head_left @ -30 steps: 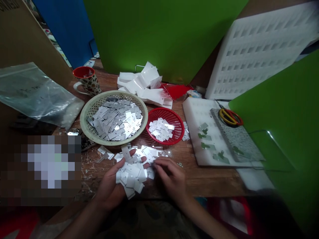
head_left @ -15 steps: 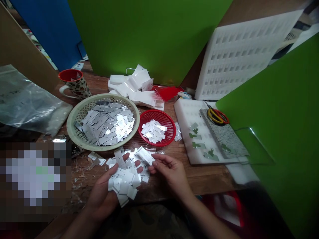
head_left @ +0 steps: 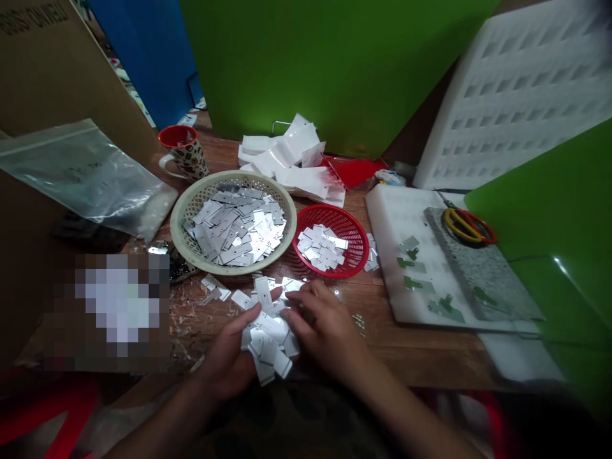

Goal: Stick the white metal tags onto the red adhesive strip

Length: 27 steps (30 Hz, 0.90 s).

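Note:
My left hand (head_left: pixel 229 363) is cupped palm-up at the table's near edge, holding a heap of small white-and-silver metal plates (head_left: pixel 268 341). My right hand (head_left: pixel 325 328) rests on the right side of that heap, its fingers curled over the plates by a loose pile on the table (head_left: pixel 258 290). A cream basket (head_left: pixel 191 210) full of silver plates stands just behind. A smaller red basket (head_left: pixel 351 261) with a few plates sits to its right.
A red-rimmed mug (head_left: pixel 184 153), a clear plastic bag (head_left: pixel 90 175) and folded white packets (head_left: pixel 296 162) lie at the back. White foam trays (head_left: pixel 396 217) with green-tabbed parts, a stone slab (head_left: pixel 473 268) and yellow-red scissors (head_left: pixel 466 226) lie right. Green panels enclose the table.
My right hand held one plate up half a second ago; now it lies down on the heap in my left hand. The camera has shifted, so everything sits further right in view.

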### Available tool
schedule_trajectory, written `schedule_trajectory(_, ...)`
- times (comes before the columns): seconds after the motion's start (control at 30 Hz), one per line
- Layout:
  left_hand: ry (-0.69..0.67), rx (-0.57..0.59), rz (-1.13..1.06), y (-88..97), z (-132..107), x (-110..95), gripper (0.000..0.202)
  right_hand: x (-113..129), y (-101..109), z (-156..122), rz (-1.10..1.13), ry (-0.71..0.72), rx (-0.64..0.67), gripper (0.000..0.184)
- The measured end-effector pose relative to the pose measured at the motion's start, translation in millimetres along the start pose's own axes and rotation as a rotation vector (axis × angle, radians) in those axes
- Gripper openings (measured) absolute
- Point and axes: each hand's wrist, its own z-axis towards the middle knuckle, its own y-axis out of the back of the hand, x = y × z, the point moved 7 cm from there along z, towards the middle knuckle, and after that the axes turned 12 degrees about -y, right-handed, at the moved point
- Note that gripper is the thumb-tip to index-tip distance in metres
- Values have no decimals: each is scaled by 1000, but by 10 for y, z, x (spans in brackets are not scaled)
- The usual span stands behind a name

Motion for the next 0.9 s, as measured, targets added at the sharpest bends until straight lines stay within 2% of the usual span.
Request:
schedule_trajectory(0.13,51,-63,-2,122,-60,35,56,-118,-250,-31,182,-160,86,6)
schedule_trajectory(0.27,64,-128,8,261,-162,13,59,-329,-364,-77,614,-433,189,18)
schedule_trajectory(0.33,53,-144,22,307,-200,-22,60,-450,-361,-84,774,-544,160,23)
schedule_trajectory(0.4,22,-151,40,333,-214,-72,60,-562,-321,-63,826,-577,92,27)
schedule_trajectory(0.47,-10,-155,61,344,-208,-116,59,-644,-292,-35,783,-560,58,28)
schedule_trajectory(0.53,-19,-158,75,340,-192,-135,58,-678,-235,-25,639,-497,-2,29)
schedule_trajectory(0.63,-21,-132,75,291,-152,-131,56,-540,-112,-77,350,-323,-127,22)
schedule_trajectory(0.67,-26,-114,70,264,-135,-127,55,-438,-108,-104,268,-250,-115,17)
schedule_trajectory(0.77,-42,-62,51,181,-82,-106,53,-105,-188,-191,90,-61,40,12)
schedule_trajectory(0.9,-42,-43,47,117,-32,-76,51,64,-268,-227,-67,-59,141,16)
